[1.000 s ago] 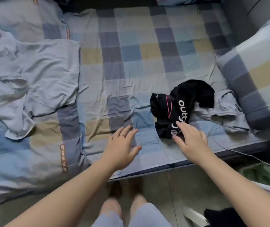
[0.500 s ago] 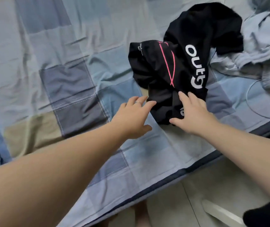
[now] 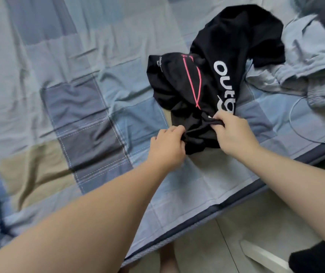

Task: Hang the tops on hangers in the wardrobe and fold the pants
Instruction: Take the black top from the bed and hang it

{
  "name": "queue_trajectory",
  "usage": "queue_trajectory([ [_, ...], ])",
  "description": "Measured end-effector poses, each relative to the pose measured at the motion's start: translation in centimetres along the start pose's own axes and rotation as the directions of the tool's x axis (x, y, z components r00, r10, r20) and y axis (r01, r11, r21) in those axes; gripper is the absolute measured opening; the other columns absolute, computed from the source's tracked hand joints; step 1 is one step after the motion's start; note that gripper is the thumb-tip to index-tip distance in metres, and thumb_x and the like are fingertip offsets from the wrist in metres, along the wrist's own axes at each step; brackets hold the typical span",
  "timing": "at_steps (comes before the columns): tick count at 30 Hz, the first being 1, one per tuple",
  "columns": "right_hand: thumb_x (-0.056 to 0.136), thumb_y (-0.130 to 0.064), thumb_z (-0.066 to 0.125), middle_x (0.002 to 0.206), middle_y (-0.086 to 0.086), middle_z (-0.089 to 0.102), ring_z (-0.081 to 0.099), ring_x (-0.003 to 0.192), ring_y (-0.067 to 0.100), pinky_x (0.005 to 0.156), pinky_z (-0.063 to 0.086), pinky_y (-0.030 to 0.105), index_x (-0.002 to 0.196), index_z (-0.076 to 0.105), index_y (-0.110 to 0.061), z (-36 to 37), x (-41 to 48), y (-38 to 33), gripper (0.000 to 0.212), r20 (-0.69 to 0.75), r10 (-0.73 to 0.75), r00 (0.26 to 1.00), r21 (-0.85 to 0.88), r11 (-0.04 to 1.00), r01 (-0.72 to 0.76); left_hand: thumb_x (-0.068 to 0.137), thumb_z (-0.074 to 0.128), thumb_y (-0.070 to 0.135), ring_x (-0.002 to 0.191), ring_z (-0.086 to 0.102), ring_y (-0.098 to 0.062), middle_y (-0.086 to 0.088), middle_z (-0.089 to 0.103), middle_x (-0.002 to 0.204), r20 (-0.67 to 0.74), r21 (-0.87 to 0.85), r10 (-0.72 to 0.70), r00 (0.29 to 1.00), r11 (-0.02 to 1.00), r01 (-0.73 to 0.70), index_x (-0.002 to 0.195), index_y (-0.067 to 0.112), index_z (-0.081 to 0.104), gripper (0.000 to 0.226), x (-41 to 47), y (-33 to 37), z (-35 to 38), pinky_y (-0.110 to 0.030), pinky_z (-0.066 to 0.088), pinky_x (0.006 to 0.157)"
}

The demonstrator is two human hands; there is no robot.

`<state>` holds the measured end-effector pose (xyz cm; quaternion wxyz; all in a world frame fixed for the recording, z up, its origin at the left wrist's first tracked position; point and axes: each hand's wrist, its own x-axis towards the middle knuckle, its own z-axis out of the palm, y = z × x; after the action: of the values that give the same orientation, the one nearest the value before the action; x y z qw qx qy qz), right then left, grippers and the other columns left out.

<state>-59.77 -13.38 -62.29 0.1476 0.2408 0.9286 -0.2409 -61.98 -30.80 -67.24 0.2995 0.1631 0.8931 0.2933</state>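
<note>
The head camera shows a crumpled black garment [image 3: 212, 79] with white lettering and thin pink lines, lying on the checked bedsheet [image 3: 79, 95] close to the bed's near edge. Both hands have its nearest part bunched in curled fingers: the left hand [image 3: 167, 146] grips the fabric's left end, and the right hand [image 3: 234, 134] pinches a fold just below the lettering. To the right lies a pale grey-blue garment [image 3: 311, 62] (rumpled, touching the black one's far side), a thin white cable [image 3: 295, 123] loops over the sheet near it, and tiled floor [image 3: 236, 233] shows below the bed edge.

Black garment [image 3: 224, 56] with white lettering, blue checked bedsheet [image 3: 79, 95]
</note>
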Motion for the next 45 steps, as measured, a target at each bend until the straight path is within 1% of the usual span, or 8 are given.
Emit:
queue_trajectory([
  [4, 0.100, -0.021, 0.054, 0.070, -0.006, 0.056, 0.049, 0.068, 0.015, 0.058, 0.036, 0.011, 0.081, 0.054, -0.019, -5.3, -3.9, -3.8, 0.019, -0.109, 0.007, 0.994, 0.262, 0.965, 0.022, 0.096, 0.040, 0.011, 0.089, 0.054, -0.029, 0.002, 0.059, 0.089, -0.003, -0.379, -0.144, 0.990, 0.916, 0.132, 0.101, 0.027, 0.050, 0.020, -6.7, 2.0, -5.2, -0.045, 0.045, 0.080],
  [12, 0.105, -0.028, 0.050, 0.069, 0.005, 0.038, 0.034, 0.061, 0.008, 0.054, 0.029, 0.025, 0.077, 0.045, 0.007, -20.6, -15.5, -15.9, 0.045, -0.066, -0.044, 0.997, 0.573, 0.816, 0.074, 0.100, 0.042, 0.009, 0.075, 0.052, -0.004, 0.011, 0.057, 0.081, -0.339, -0.613, -0.297, 0.893, 0.790, 0.030, 0.091, 0.024, 0.052, 0.020, -20.7, 11.2, -22.3, -0.027, 0.040, 0.070],
  [18, 0.104, -0.032, 0.052, 0.070, 0.009, 0.037, 0.043, 0.065, 0.018, 0.060, 0.043, 0.032, 0.076, 0.046, -0.002, -29.7, -19.8, -22.3, 0.042, -0.056, 0.019, 0.998, 0.785, 0.618, 0.032, 0.098, 0.063, 0.038, 0.056, 0.053, -0.001, 0.014, 0.062, 0.060, -0.393, -0.656, -0.276, 0.877, 0.752, -0.057, 0.086, 0.026, 0.061, 0.017, -28.1, 16.5, -33.6, -0.016, 0.040, 0.057],
  [22, 0.102, -0.035, 0.054, 0.080, 0.012, 0.041, 0.042, 0.074, 0.027, 0.068, 0.037, 0.039, 0.075, 0.050, -0.014, -34.3, -20.7, -24.8, 0.035, -0.023, -0.024, 0.999, 0.883, 0.468, 0.031, 0.084, 0.080, 0.038, 0.063, 0.060, 0.000, 0.015, 0.069, 0.071, -0.328, -0.455, -0.121, 0.937, 0.889, -0.045, 0.080, 0.036, 0.069, 0.011, -31.3, 17.1, -38.1, -0.016, 0.044, 0.063],
  [26, 0.101, -0.034, 0.057, 0.078, 0.014, 0.059, 0.062, 0.070, 0.027, 0.064, 0.052, 0.034, 0.078, 0.060, -0.013, -37.0, -21.4, -27.0, 0.032, 0.034, -0.096, 0.995, 0.882, 0.470, 0.015, 0.097, 0.065, 0.035, 0.066, 0.057, -0.005, 0.011, 0.066, 0.070, -0.360, -0.402, -0.116, 0.926, 0.915, -0.042, 0.080, 0.028, 0.072, 0.019, -32.4, 18.5, -40.5, -0.028, 0.044, 0.068],
  [31, 0.102, -0.010, 0.054, 0.105, 0.006, 0.071, 0.068, 0.101, 0.023, 0.088, 0.057, 0.038, 0.095, 0.061, -0.015, -38.5, -22.4, -28.4, 0.011, 0.040, -0.144, 0.989, 0.964, 0.265, 0.000, 0.104, 0.052, 0.031, 0.099, 0.072, -0.023, -0.004, 0.077, 0.104, -0.357, -0.802, -0.326, 0.876, 0.588, -0.108, 0.104, 0.027, 0.075, 0.023, -33.2, 21.2, -44.1, -0.038, 0.057, 0.085],
  [38, 0.099, -0.013, 0.060, 0.099, 0.009, 0.077, 0.073, 0.088, 0.024, 0.078, 0.056, 0.036, 0.099, 0.061, -0.013, -35.6, -26.0, -28.9, 0.002, 0.119, -0.328, 0.937, 0.909, 0.417, 0.030, 0.107, 0.049, 0.030, 0.081, 0.076, -0.018, -0.002, 0.079, 0.086, -0.210, -0.929, -0.386, 0.898, 0.366, -0.060, 0.102, 0.018, 0.067, 0.023, -33.9, 23.5, -44.8, -0.027, 0.059, 0.059],
  [45, 0.067, -0.054, 0.076, 0.104, -0.025, 0.065, 0.061, 0.097, -0.007, 0.082, 0.049, 0.020, 0.109, 0.052, -0.046, -27.8, -28.5, -30.6, 0.049, 0.248, -0.481, 0.841, 0.614, 0.749, 0.248, 0.108, 0.047, 0.029, 0.091, 0.076, -0.024, -0.011, 0.078, 0.103, -0.203, -0.971, -0.339, 0.919, 0.192, -0.144, 0.118, 0.010, 0.066, 0.029, -34.7, 24.0, -46.5, -0.032, 0.061, 0.065],
])
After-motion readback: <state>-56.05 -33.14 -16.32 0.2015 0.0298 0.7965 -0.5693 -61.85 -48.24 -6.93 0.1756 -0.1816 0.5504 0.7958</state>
